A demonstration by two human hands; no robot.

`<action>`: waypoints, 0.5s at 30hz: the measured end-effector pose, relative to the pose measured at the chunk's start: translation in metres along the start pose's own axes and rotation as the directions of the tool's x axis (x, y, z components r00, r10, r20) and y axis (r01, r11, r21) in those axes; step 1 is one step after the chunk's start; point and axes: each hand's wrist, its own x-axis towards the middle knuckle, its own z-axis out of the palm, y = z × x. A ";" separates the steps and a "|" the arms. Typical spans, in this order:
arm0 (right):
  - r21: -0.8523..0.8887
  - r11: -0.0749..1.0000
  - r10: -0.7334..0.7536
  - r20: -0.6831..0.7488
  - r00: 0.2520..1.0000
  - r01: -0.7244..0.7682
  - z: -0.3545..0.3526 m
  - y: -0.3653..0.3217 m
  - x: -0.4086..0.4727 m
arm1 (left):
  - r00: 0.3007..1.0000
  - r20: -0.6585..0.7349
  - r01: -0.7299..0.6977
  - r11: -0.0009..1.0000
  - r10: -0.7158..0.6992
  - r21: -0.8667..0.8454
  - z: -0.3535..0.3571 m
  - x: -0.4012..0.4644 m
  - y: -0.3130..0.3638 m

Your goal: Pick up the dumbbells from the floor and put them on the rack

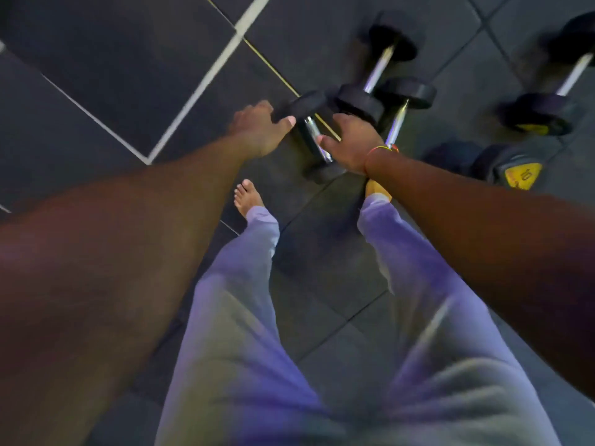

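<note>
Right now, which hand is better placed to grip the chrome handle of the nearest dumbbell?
Likely the right hand: its thumb already reaches the nearest dumbbell at the chrome handle. The left hand is beside the far head.

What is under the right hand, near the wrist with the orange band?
Under the right hand a chrome dumbbell handle runs up to a black dumbbell head. The handle's lower part and the nearer head are covered by the hand and wrist. Whether the fingers grip it cannot be seen.

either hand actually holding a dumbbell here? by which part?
Nothing clearly held. The left hand and right hand reach, fingers spread, over the nearest dumbbell on the floor; contact unclear in blur.
</note>
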 end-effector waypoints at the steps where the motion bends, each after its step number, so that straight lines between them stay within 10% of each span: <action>1: -0.014 1.000 0.013 0.021 1.000 -0.012 0.014 0.016 0.019 | 1.000 0.008 0.022 0.999 -0.022 -0.035 0.022 0.017 -0.002; 15: 0.052 0.996 0.063 0.123 0.990 -0.070 0.167 0.115 0.202 | 0.947 0.118 0.317 0.803 -0.299 -0.505 0.211 0.209 -0.020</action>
